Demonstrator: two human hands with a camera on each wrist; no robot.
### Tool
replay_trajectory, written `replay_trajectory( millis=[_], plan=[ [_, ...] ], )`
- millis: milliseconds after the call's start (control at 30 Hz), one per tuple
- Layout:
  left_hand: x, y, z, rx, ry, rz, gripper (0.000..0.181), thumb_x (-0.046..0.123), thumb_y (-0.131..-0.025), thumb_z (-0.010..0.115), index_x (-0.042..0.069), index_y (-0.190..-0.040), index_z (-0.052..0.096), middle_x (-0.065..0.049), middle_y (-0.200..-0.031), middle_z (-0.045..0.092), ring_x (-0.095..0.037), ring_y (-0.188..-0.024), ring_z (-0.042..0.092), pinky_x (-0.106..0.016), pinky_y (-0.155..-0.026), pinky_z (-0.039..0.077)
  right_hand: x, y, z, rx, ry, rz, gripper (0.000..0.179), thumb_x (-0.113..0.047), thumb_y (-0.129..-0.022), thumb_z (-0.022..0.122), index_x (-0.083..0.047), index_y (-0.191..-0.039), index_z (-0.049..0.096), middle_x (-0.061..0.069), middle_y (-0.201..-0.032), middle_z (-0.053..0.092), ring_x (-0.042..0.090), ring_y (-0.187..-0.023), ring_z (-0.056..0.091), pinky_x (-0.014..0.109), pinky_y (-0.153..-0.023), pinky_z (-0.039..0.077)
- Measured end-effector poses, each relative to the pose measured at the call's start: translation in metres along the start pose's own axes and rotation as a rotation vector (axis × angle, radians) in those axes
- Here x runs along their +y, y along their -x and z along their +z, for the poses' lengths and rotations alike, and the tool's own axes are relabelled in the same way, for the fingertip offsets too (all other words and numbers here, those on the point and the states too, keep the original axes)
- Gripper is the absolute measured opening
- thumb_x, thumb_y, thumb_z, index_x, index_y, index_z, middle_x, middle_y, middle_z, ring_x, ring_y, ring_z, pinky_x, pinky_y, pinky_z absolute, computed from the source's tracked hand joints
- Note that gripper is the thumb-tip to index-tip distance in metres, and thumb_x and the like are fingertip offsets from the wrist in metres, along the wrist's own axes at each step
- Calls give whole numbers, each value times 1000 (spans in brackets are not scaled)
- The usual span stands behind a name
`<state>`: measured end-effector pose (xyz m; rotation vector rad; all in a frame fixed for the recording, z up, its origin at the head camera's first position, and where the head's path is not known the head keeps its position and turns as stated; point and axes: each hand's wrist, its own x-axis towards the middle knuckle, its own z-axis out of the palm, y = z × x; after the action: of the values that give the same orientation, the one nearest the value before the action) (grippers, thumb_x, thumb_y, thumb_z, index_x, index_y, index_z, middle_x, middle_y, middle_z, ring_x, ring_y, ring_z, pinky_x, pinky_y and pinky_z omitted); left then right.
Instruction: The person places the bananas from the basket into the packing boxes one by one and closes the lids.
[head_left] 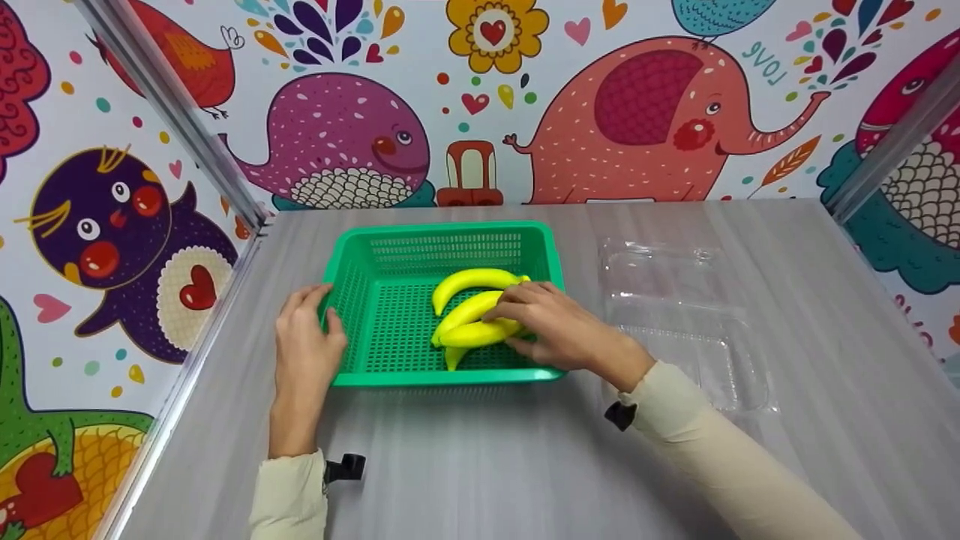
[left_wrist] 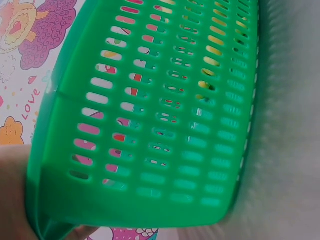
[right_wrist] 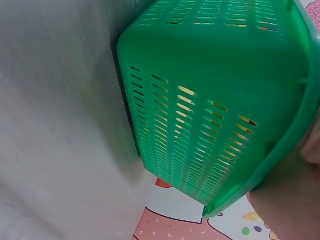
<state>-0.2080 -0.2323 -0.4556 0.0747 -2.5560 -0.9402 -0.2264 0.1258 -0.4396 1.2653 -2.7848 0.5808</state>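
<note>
A green plastic basket [head_left: 450, 377] with slotted walls stands on the grey table. Several yellow bananas lie in its right half; one curved banana [head_left: 472, 281] is at the back, and others overlap in front of it. My left hand [head_left: 307, 337] grips the basket's left rim, thumb on the inner side. Reaching over the right rim, my right hand [head_left: 551, 322] holds a banana [head_left: 480, 334] in the front group, its fingers hiding that group's right ends. Both wrist views mostly show the basket's outer wall [left_wrist: 140, 205], with yellow behind the slots.
To the right of the basket lies a clear plastic clamshell container [head_left: 690, 360], its lid half folded back toward the rear. A wall with printed cartoon animals [head_left: 630, 127] borders the table's back, and metal posts [head_left: 187, 120] stand at its corners.
</note>
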Motion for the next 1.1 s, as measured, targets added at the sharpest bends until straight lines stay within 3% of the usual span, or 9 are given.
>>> replay_trajectory(
  millis=[167, 400, 600, 867, 1100],
  plan=[
    [0, 0, 0, -11, 2, -12, 40, -4, -105, 57, -7, -144, 65, -30, -146, 62, -49, -139, 58, -61, -111, 55, 3, 1, -1, 21, -2, -19, 39, -16, -98, 81, -17, -136, 75, 6, -129, 69, 24, -120, 61, 47, -113, 53],
    [1, -1, 1, -13, 4, -16, 40, -4, -105, 58, -7, -144, 65, -30, -145, 62, -49, -138, 59, -60, -111, 55, 9, 6, -4, 58, -49, -3, 48, -16, -99, 80, -16, -146, 68, 8, -134, 64, 25, -122, 58, 49, -117, 53],
    [0, -1, 1, -2, -1, -7, 39, -5, -104, 59, -8, -142, 66, -31, -144, 63, -50, -137, 60, -61, -111, 55, 8, 7, -4, 73, -49, -8, 57, -15, -100, 79, -16, -154, 60, 11, -137, 61, 27, -119, 59, 44, -106, 57],
    [-1, 0, 1, -1, -6, -11, 40, -5, -104, 59, -7, -143, 66, -32, -144, 62, -50, -137, 60, -61, -110, 55, 4, 11, -5, 128, 3, -47, 57, -14, -99, 80, -16, -153, 61, 8, -139, 63, 25, -127, 58, 49, -117, 51],
    [1, 0, 2, 9, -7, -1, 39, -4, -103, 60, -8, -141, 67, -31, -143, 64, -50, -135, 62, -60, -108, 57, 2, 22, -10, 185, -11, -47, 56, -14, -98, 81, -18, -151, 64, 5, -140, 64, 22, -129, 57, 50, -117, 50]
  ],
)
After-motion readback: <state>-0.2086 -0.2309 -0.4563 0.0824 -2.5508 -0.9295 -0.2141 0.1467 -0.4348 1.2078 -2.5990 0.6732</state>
